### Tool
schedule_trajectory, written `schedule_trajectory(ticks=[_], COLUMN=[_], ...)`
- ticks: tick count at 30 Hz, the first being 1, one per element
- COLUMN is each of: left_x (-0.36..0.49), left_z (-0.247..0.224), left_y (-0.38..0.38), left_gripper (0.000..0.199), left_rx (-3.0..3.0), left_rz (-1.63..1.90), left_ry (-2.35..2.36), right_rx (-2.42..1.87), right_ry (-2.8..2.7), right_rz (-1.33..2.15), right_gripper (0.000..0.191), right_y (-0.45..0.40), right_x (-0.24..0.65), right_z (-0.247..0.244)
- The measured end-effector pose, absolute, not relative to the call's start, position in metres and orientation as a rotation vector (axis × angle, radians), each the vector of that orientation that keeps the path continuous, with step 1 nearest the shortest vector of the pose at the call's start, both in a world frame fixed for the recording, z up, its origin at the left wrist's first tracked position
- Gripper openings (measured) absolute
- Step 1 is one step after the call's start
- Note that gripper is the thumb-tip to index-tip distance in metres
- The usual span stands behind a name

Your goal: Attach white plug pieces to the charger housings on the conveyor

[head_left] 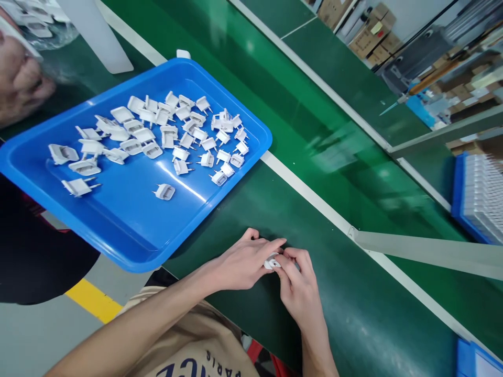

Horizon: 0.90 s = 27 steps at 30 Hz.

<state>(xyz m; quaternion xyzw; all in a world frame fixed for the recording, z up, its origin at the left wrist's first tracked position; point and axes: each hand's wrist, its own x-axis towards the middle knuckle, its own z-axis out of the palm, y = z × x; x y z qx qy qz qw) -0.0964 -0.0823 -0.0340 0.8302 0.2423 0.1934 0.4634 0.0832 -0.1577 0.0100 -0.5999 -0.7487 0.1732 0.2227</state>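
**Both hands pinching one white plug at the bench edge**

Left hand (241,262) and right hand (298,285) are meeting over the green bench (353,314), just below the tray's near corner. Between them they are holding one small white plug (271,261). Fingertips of both hands are closing on it from either side: left thumb and fingers are curling together onto its left end, right fingers are pinching its right end. Most of the plug is sitting hidden under the fingers; only a small white bit is showing, so I can't tell which way its pins are pointing.

The hands are hovering low over the bench surface; can't tell whether the plug is touching it.

Blue tray (129,235) is lying up and left of the hands, tilted in view, its near edge overhanging the bench edge. It is carrying a loose scatter of the same white plugs (184,131), mostly bunched in the far half. One stray plug (164,191) is lying alone nearer the middle, well apart from the hands.

Right of the hands, a white strip (310,196) is running diagonally along the green conveyor (334,141). Another person's hand (19,84) is showing blurred at the top left corner, beside a clear bag of white parts (43,21). A second blue tray (477,196) is sitting at the far right edge.
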Motion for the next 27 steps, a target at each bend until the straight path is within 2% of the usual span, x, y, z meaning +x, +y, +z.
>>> schedule_trajectory(ticks=[12,22,27], left_x=[-0.105,-0.107,-0.104], left_z=[-0.021,-0.010,-0.002], left_y=[-0.081,-0.078,-0.077], left_gripper=[0.059,0.040,0.035], left_rx=[1.994,1.918,1.835], left_rz=[0.463,0.380,0.359], left_ry=[0.646,0.740,0.761], right_rx=[-1.666,-1.646,-1.652], right_ry=[-2.173,-2.435,-2.543], right_rz=[0.250,0.374,0.324], right_gripper=[0.026,0.024,0.024], right_y=[-0.161,-0.146,-0.140], right_x=[0.072,0.064,0.067], right_z=[0.006,0.060,0.062])
